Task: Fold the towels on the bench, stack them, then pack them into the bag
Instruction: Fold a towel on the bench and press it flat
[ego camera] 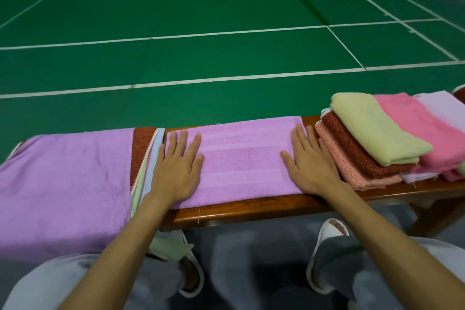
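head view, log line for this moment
left hand: flat on middle purple towel | right hand: flat on its right edge | folded stack: to right

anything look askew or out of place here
The right stack is askew: the yellow-green towel lies turned across the dark red towel and salmon towel beneath. At left, an unfolded purple towel hangs over the bench edge.
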A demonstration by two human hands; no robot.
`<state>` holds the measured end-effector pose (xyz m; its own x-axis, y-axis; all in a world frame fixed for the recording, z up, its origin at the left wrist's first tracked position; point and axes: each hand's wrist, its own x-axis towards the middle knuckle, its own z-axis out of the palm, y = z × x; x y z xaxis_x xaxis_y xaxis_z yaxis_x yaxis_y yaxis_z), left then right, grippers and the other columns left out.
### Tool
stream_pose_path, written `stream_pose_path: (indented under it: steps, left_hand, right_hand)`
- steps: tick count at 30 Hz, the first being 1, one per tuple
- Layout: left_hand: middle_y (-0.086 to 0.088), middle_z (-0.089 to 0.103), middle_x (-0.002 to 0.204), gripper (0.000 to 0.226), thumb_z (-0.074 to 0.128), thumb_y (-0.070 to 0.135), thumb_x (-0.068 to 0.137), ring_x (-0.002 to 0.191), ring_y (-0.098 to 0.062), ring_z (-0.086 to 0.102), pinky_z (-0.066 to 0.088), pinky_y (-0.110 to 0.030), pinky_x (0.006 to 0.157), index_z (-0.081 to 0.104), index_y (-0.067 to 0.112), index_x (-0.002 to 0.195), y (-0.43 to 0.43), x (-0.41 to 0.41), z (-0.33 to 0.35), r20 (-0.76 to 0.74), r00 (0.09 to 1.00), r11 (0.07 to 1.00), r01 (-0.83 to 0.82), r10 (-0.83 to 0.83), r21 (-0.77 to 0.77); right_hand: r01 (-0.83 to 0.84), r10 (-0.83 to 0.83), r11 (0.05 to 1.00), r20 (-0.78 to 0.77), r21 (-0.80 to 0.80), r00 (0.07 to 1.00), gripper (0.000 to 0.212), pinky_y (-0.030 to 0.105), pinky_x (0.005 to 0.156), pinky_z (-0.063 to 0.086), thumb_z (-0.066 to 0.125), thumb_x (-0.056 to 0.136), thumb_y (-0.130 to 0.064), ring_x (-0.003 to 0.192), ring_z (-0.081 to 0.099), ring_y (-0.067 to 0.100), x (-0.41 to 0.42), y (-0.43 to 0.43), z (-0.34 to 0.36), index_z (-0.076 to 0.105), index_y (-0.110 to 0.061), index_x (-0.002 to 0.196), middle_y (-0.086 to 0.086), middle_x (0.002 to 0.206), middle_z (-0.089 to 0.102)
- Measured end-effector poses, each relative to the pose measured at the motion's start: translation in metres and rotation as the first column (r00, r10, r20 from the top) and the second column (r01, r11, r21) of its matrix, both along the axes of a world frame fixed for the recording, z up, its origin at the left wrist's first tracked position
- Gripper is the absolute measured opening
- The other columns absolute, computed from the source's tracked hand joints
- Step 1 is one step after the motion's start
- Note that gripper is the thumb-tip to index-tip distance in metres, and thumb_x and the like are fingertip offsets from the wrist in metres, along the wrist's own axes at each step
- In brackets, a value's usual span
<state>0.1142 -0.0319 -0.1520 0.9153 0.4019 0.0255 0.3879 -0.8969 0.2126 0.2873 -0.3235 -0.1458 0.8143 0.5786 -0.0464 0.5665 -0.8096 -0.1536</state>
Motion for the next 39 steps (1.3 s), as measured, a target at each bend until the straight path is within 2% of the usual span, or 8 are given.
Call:
stream_pose_path:
  steps: [6, 13, 21, 27, 32, 35, 37, 39]
  left_hand:
    - [0.004, -0.009, 0.171, 0.07, 0.0, 0.063, 0.099, 0.156, -0.019, -0.019, -0.011, -0.043, 0.127, 0.004, 0.038, 0.164, -0.002, 0.0, 0.002, -0.001, 1.0, 1.0, 0.004, -0.004, -0.008]
    - [0.004, -0.005, 0.172, 0.072, 0.004, 0.067, 0.099, 0.158, -0.021, -0.017, -0.012, -0.047, 0.127, 0.01, 0.037, 0.164, -0.022, 0.001, 0.015, 0.044, 0.999, 0.999, 0.019, -0.02, 0.027]
    - [0.005, -0.007, 0.172, 0.074, 0.002, 0.069, 0.097, 0.158, -0.019, -0.015, -0.008, -0.046, 0.127, 0.005, 0.039, 0.164, -0.052, 0.011, 0.006, -0.014, 0.996, 0.995, 0.092, -0.092, -0.032]
    - [0.007, -0.007, 0.172, 0.077, -0.001, 0.073, 0.094, 0.158, -0.018, -0.014, -0.008, -0.047, 0.128, 0.007, 0.04, 0.164, -0.061, 0.017, 0.008, -0.009, 0.993, 0.992, 0.115, -0.116, -0.045]
    - [0.013, 0.001, 0.17, 0.079, 0.002, 0.073, 0.093, 0.159, -0.011, -0.008, -0.008, -0.042, 0.128, 0.017, 0.04, 0.163, -0.085, 0.031, 0.015, 0.077, 0.986, 0.961, 0.159, -0.146, -0.226]
    - [0.012, 0.029, 0.167, 0.066, 0.026, 0.068, 0.102, 0.155, -0.007, 0.019, 0.015, -0.041, 0.129, 0.037, 0.036, 0.158, -0.101, 0.039, 0.032, 0.275, 0.961, 0.702, 0.194, 0.004, -0.685]
    - [0.003, 0.049, 0.157, 0.059, 0.033, 0.063, 0.104, 0.141, -0.014, 0.049, 0.037, -0.042, 0.12, 0.047, 0.03, 0.151, -0.106, 0.043, 0.056, 0.281, 0.939, 0.382, 0.19, 0.196, -0.904]
    - [-0.006, 0.064, 0.141, 0.06, 0.035, 0.064, 0.103, 0.122, -0.027, 0.065, 0.05, -0.05, 0.108, 0.053, 0.025, 0.144, -0.1, 0.046, 0.073, 0.111, 0.944, -0.064, 0.137, 0.31, -0.988]
  right_hand:
    - [0.057, -0.055, 0.996, -0.042, 0.062, 0.998, 0.085, 0.048, 0.128, 0.007, 0.008, 0.099, -0.064, 0.158, -0.005, 0.028, -0.002, 0.003, 0.003, 0.008, -0.008, 0.163, 0.011, 0.171, -0.005]
    - [0.2, -0.23, 0.954, 0.12, 0.222, 0.966, 0.058, 0.047, 0.102, 0.04, 0.049, 0.101, -0.047, 0.124, 0.043, 0.036, 0.001, 0.014, 0.02, 0.046, 0.001, 0.133, 0.023, 0.135, 0.05]
    - [0.293, -0.248, 0.898, -0.173, 0.328, 0.953, 0.053, 0.037, 0.078, 0.044, 0.07, 0.093, -0.045, 0.106, 0.062, 0.037, 0.014, 0.019, 0.03, 0.058, -0.005, 0.126, 0.012, 0.119, 0.066]
    - [0.439, 0.02, 0.616, -0.57, 0.654, 0.821, 0.041, 0.017, 0.071, 0.049, 0.072, 0.088, -0.001, 0.092, 0.061, 0.014, 0.016, 0.007, 0.049, 0.065, -0.012, 0.127, 0.006, 0.119, 0.066]
    - [0.571, 0.181, 0.349, -0.651, 0.743, 0.737, 0.05, 0.026, 0.082, 0.056, 0.064, 0.09, 0.006, 0.1, 0.065, 0.015, 0.02, 0.004, 0.083, 0.064, -0.017, 0.134, 0.01, 0.132, 0.063]
    - [0.547, 0.21, 0.23, -0.59, 0.805, 0.779, 0.054, 0.031, 0.089, 0.057, 0.064, 0.088, 0.009, 0.102, 0.066, 0.018, 0.012, 0.011, 0.102, 0.061, -0.018, 0.136, 0.011, 0.129, 0.066]
    - [0.507, 0.274, 0.204, -0.546, 0.837, 0.792, 0.059, 0.039, 0.092, 0.055, 0.067, 0.084, 0.007, 0.101, 0.066, 0.021, -0.001, 0.027, 0.111, 0.061, -0.019, 0.136, 0.011, 0.127, 0.068]
    - [0.434, 0.366, 0.274, -0.51, 0.858, 0.778, 0.065, 0.042, 0.086, 0.056, 0.068, 0.081, 0.007, 0.095, 0.067, 0.021, -0.02, 0.054, 0.11, 0.057, -0.022, 0.138, 0.01, 0.128, 0.069]
